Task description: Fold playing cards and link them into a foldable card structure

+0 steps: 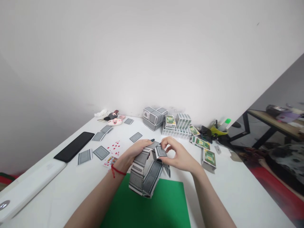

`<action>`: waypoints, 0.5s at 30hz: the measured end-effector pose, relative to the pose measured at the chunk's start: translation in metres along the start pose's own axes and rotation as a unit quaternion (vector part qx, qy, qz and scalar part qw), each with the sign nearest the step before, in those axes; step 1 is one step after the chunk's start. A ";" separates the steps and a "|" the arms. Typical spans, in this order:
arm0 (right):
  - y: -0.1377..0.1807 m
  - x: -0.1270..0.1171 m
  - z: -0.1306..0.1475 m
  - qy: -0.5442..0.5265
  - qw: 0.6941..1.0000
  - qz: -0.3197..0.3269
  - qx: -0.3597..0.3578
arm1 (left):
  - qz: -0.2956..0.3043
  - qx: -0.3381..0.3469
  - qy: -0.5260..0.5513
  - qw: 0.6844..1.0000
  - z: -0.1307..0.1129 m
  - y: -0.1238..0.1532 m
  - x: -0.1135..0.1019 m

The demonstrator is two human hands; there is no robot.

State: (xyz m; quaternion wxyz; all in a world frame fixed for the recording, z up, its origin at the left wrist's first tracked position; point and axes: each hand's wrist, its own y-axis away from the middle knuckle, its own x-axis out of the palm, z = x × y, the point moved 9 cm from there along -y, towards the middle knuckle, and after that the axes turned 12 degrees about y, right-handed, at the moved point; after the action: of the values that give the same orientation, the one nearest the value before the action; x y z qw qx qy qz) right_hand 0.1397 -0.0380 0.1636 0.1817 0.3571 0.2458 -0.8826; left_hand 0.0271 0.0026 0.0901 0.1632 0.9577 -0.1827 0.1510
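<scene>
A hollow structure of folded grey-backed playing cards (137, 180) is held up above a green mat (175, 193). My left hand (139, 148) grips its upper left side, thumb along the top edge and the other fingers mostly hidden. At its upper right, my right hand (177, 155) pinches a folded playing card (161, 152) between thumb and forefinger, against the structure. How far that card is joined to the structure I cannot tell. Loose face-down cards (101, 153) and a few face-up cards (114, 147) lie left of my left hand.
Behind my hands stands a block built of cards (153, 117), beside stacked card boxes (177, 129). More card boxes (209, 160) lie at the right. A black phone (74, 147) and a white device (30, 186) line the left edge. A yellow container (219, 129) stands back right.
</scene>
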 end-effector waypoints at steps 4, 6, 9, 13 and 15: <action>0.000 0.004 -0.004 -0.026 1.000 0.000 0.006 | -0.002 -0.010 0.026 1.000 0.001 0.003 0.002; 0.000 0.005 -0.005 -0.032 0.999 0.001 0.003 | -0.002 -0.012 0.030 0.999 0.003 0.003 0.003; 0.000 0.006 -0.007 -0.034 0.999 0.006 0.001 | 0.002 -0.017 0.041 0.999 0.005 0.001 0.003; -0.001 0.008 -0.011 -0.040 0.999 0.011 0.008 | 0.010 -0.017 0.041 0.999 0.007 -0.004 0.003; -0.001 0.009 -0.012 -0.047 0.999 0.014 0.012 | 0.023 -0.019 0.044 0.999 0.009 -0.005 0.005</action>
State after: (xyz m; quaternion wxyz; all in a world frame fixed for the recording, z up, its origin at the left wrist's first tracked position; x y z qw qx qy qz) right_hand 0.1395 -0.0315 0.1495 0.2015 0.3207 0.2215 -0.8986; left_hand 0.0356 0.0025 0.0826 0.1854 0.9426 -0.1999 0.1929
